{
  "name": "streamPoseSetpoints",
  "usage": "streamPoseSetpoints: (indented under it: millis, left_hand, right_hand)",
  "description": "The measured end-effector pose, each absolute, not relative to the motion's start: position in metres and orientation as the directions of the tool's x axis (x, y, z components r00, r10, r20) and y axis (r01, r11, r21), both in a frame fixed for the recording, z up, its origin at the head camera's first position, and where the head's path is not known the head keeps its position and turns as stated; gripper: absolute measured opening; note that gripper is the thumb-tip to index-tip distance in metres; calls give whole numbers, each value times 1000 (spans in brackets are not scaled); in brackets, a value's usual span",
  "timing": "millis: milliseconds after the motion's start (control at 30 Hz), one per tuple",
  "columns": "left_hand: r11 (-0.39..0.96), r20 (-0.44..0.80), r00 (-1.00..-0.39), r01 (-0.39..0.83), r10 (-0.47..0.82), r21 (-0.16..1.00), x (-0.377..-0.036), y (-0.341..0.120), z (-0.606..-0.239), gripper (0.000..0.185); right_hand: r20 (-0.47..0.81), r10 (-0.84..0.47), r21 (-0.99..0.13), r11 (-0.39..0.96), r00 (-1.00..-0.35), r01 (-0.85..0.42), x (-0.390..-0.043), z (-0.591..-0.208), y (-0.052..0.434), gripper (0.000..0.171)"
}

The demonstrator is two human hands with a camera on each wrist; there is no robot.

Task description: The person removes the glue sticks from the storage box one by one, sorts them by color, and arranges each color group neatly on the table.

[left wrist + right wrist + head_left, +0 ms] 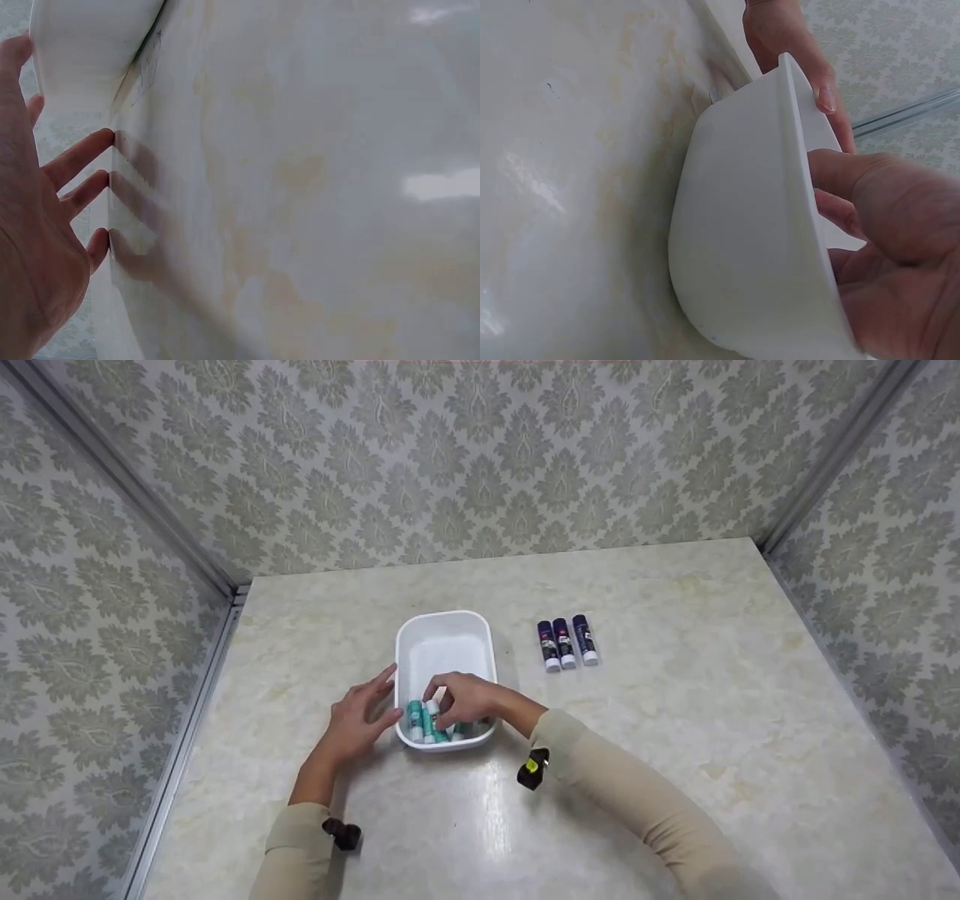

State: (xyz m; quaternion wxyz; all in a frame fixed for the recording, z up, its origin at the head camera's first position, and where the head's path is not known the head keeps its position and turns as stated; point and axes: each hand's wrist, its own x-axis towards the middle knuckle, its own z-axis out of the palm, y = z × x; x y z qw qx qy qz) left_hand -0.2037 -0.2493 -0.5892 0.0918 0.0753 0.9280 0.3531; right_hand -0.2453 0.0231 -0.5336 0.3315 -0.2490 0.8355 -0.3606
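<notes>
Glue sticks (pixel 568 643), three purple, lie sorted right of centre; right hand (pixel 469 701) grasps a teal stick (pixel 430 721) inside the white tub (pixel 442 634); several remain; left hand (pixel 360 720), fingers relaxed, steadies it.

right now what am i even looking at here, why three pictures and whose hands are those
A person is working at a marble-look table, wearing three cameras. The wide picture comes from the head, looking down; the other two come from each wrist, so they show close-ups. A white tub sits on the table with teal glue sticks inside. The left hand rests flat-fingered against the tub's side. The right hand reaches into the tub, fingers curled among the teal sticks; whether it grips one is hard to tell. Three purple glue sticks lie side by side to the right.
</notes>
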Motion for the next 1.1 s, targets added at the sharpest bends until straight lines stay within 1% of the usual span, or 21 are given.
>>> streamPoseSetpoints:
  millis: [133, 267, 567, 900, 1100]
  left_hand:
    - [741, -109, -972, 85, 210, 666, -204, -250, -590, 85]
    - [734, -114, -972, 78, 208, 675, -203, -249, -590, 85]
    - [731, -113, -974, 69, 197, 679, -199, -250, -592, 84]
    - [732, -121, -972, 67, 202, 678, -201, -250, -589, 85]
    - [735, -103, -973, 85, 207, 673, -203, -249, -589, 85]
  right_hand:
    - [-365, -684, -772, 602, -632, -206, -243, -535, 24, 49]
    - [-332, -689, -777, 587, -644, -227, -241, -537, 24, 48]
    - [-316, -685, -793, 571, -657, -215, -240, -538, 20, 45]
    - [-254, -680, -807, 541, -688, -236, -245, -524, 24, 46]
    - [-231, -679, -823, 518, -697, -233, -249, -517, 28, 47]
